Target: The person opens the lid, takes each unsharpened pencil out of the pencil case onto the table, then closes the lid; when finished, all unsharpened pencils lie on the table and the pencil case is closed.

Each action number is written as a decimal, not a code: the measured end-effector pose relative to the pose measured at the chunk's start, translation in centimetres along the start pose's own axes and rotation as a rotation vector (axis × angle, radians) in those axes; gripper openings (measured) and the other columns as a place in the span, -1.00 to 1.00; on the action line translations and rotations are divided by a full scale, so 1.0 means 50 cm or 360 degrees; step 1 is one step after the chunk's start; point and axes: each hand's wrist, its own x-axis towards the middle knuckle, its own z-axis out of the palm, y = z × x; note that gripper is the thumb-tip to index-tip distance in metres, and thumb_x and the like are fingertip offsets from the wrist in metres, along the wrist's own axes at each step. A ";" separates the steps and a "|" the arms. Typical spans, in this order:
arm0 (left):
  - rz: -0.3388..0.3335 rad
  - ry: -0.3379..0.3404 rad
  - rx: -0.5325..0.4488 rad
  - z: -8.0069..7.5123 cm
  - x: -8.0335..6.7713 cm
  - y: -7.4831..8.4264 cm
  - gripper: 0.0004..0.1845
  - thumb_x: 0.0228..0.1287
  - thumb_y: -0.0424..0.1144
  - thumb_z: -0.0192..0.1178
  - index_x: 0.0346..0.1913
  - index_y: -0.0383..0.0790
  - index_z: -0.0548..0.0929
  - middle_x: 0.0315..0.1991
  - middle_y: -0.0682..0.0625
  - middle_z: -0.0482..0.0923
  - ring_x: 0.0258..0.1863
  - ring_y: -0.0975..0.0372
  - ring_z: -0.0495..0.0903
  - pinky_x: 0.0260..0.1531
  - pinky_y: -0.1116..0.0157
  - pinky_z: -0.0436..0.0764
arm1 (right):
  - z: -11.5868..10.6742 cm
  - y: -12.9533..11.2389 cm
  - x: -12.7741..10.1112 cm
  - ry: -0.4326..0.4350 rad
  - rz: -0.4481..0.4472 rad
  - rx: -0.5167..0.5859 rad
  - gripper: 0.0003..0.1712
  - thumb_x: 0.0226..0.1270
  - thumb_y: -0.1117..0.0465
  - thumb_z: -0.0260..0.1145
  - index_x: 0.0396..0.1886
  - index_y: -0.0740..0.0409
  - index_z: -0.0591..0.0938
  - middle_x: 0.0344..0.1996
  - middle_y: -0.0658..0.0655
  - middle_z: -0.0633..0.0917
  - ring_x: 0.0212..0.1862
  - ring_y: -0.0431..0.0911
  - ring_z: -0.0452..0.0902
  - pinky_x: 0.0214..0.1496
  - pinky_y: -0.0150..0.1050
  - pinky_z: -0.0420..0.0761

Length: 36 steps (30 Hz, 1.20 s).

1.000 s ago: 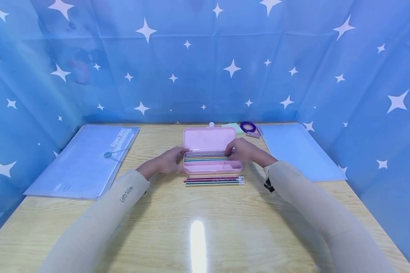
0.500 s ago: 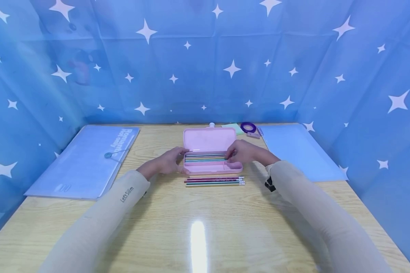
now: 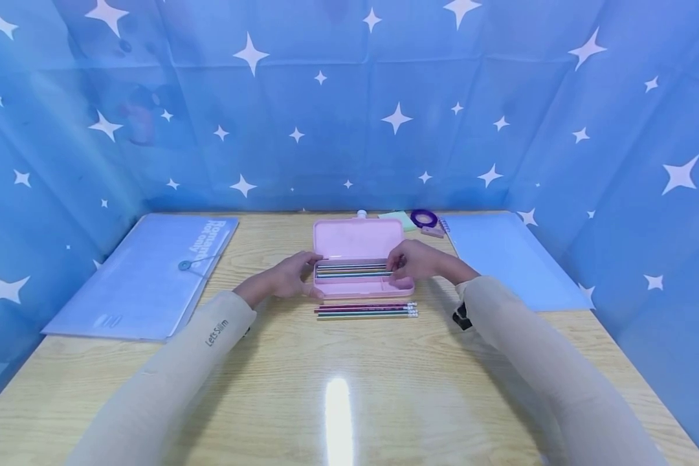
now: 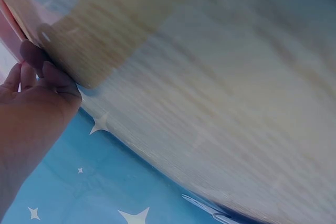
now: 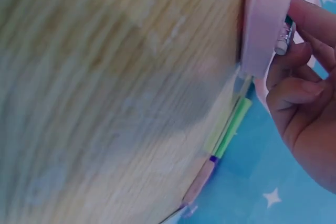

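An open pink pencil case (image 3: 358,238) stands at the middle of the table, its lid tipped back. Several colored pencils (image 3: 349,268) lie side by side in its long compartment. At the case's left end, my left hand (image 3: 288,275) grips it, thumb at the front corner and fingers near the hinge side. Over the right end, my right hand (image 3: 416,259) pinches a pencil (image 5: 282,44) near its white eraser tip, as the right wrist view shows. In front of the case, several more pencils (image 3: 364,311) lie in a row, erasers to the right.
On the left is a pale blue document folder (image 3: 134,285) with a string button; on the right, a light blue folder (image 3: 512,259). Behind the case stand green sticky notes (image 3: 406,220), a purple tape roll (image 3: 423,218), a small pinkish block (image 3: 432,232) and a white-capped item (image 3: 361,213).
My right hand has shifted slightly to the right and toward me over the case's right end, fingers lower at the small compartment. My left hand has stayed at the left end.
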 end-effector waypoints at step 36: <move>0.0002 -0.0017 0.0018 -0.002 -0.001 -0.003 0.11 -0.01 0.14 0.49 0.53 -0.16 0.14 0.51 -0.16 0.12 0.51 -0.04 0.08 0.49 0.02 0.09 | 0.104 -0.100 -0.169 0.0219 -0.0021 -0.0142 -0.90 0.13 0.31 0.50 -0.39 0.05 0.74 -0.41 -0.12 0.70 -0.35 -0.25 0.53 -0.30 -0.33 0.59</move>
